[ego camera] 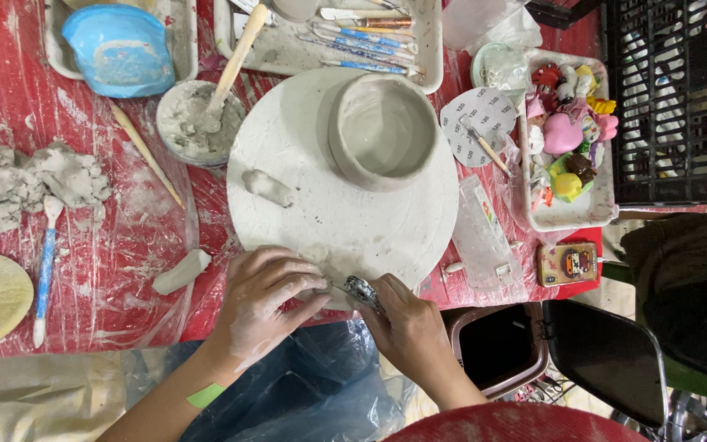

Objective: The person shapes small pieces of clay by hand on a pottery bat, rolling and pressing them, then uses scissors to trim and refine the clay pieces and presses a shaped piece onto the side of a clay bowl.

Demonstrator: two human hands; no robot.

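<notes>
My left hand [267,299] clay-smeared, fingers curled, pinching small clay piece [318,288] at near edge of round turntable [321,213]. My right hand [403,323] grips metal tool [362,290], tip at that piece. Clay bowl [382,131] sits farther back on turntable.

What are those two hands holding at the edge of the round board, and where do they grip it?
The right hand grips a small metal tool by its lower end; the left hand pinches a grey clay piece.

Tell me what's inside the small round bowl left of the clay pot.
The small bowl holds grey clay slurry, with a wooden stick standing in it. The slurry covers the bowl's bottom and the stick's tip.
</notes>
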